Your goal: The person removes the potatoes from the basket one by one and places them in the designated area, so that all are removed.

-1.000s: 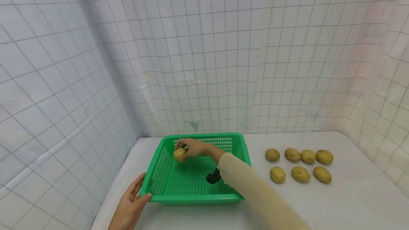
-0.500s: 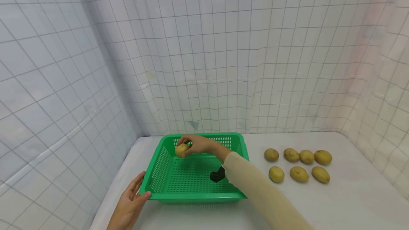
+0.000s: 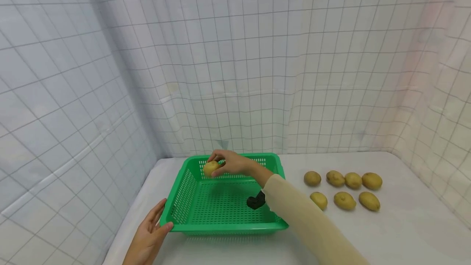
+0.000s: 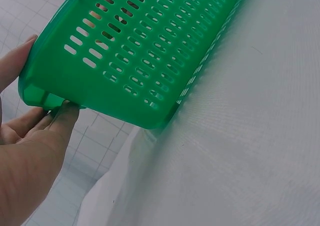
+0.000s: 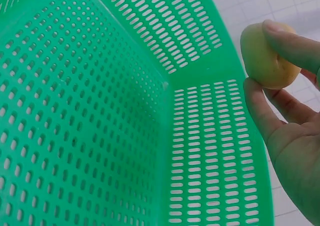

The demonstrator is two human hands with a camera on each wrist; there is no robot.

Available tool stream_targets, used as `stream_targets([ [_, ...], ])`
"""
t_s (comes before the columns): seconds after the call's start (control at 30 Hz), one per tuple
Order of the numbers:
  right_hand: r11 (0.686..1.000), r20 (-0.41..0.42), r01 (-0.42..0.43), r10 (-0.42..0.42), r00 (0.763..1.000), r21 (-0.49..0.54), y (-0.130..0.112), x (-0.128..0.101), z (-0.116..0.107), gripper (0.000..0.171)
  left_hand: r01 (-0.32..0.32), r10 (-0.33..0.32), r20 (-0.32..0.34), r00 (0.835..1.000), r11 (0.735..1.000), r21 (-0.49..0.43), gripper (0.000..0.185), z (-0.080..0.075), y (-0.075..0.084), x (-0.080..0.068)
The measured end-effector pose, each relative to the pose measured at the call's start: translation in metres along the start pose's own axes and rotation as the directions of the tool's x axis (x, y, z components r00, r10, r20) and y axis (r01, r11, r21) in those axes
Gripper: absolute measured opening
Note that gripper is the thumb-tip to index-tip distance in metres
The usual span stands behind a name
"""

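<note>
A green plastic basket with slotted walls stands on the white table. My left hand holds its near left corner, and in the left wrist view the thumb and fingers lie on either side of the rim. Over the basket's far left part, my right hand holds a yellowish potato. In the right wrist view that potato sits between thumb and fingertips beside the basket's rim. The forearm hides the basket's right part.
To the basket's right, several potatoes lie in two rows on the white table. White sheets with a grid pattern hang behind and at both sides. A black device shows under the right wrist.
My right hand has lifted the potato up from low in the basket and shifted slightly right. The left hand stays at the basket's corner, almost unmoved.
</note>
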State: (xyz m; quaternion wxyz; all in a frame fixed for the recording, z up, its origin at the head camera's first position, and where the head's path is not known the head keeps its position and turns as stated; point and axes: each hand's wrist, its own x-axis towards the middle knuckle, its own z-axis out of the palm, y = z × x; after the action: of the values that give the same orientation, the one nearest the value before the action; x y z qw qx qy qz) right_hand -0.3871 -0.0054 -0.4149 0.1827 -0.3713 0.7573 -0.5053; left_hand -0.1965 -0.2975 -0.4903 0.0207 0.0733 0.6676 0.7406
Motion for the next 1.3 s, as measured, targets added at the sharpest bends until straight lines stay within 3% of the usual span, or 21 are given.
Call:
stream_targets([
  [0.2, 1.000, -0.029, 0.016, -0.016, 0.999, 0.009, -0.011, -0.015, -0.007, 0.038, 0.010, -0.010, -0.001, 1.000, 0.999, 0.032, 0.077, -0.001, 0.000, -0.001],
  [0.37, 1.000, -0.041, 0.012, -0.012, 0.999, 0.010, -0.017, -0.026, -0.012, 0.041, -0.018, 0.018, 0.010, 1.000, 0.999, 0.044, 0.076, -0.002, 0.003, 0.000],
  [0.67, 1.000, -0.070, -0.009, 0.009, 0.997, 0.004, -0.014, -0.037, -0.017, 0.039, -0.023, 0.025, 0.047, 0.999, 0.999, -0.037, 0.076, -0.002, 0.003, 0.001],
  [1.07, 1.000, -0.113, -0.015, 0.012, 0.994, -0.025, -0.003, -0.050, -0.015, 0.041, 0.003, -0.003, -0.001, 1.000, 0.998, 0.057, 0.077, 0.001, 0.003, 0.000],
  [1.3, 0.998, -0.145, -0.060, 0.056, 0.988, -0.018, 0.002, -0.066, -0.021, 0.042, 0.007, -0.008, 0.006, 1.000, 0.999, 0.041, 0.076, -0.001, 0.003, 0.000],
])
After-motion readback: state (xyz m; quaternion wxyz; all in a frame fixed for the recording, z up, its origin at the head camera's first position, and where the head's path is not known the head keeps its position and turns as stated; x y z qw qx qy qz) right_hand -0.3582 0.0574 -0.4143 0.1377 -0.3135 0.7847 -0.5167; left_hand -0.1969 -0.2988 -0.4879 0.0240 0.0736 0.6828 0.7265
